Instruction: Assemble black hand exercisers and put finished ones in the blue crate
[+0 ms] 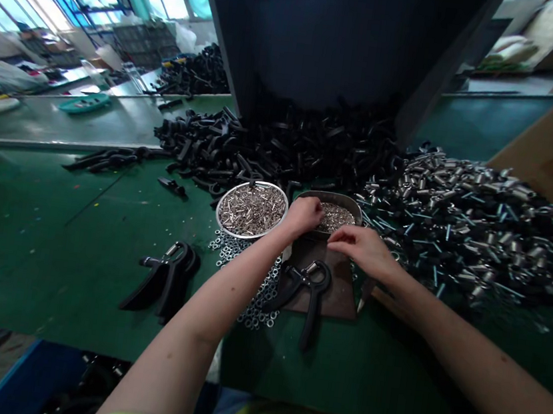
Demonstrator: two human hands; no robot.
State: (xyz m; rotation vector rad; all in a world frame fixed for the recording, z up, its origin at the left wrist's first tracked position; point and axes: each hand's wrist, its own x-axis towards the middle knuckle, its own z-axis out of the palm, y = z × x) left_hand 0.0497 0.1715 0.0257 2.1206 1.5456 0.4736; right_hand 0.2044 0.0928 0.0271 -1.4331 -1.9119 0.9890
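My left hand (304, 214) reaches to the near rim of a square metal tray (352, 204) of small shiny parts, its fingers curled in a pinch. My right hand (360, 244) hovers beside it at the tray's near edge, fingers drawn together; what either hand holds is too small to make out. Just below both hands a black hand gripper (308, 285) with a spring lies on a brown board (341, 295). A round metal bowl (224, 195) of small metal pins stands left of the tray.
A heap of black plastic handles (284, 147) spills from a dark bin (337, 40) behind. Metal springs and bolts (471, 217) pile up at the right. Washers (257, 302) lie scattered by the board. Finished grippers (167, 277) lie at the left on green table (51, 233).
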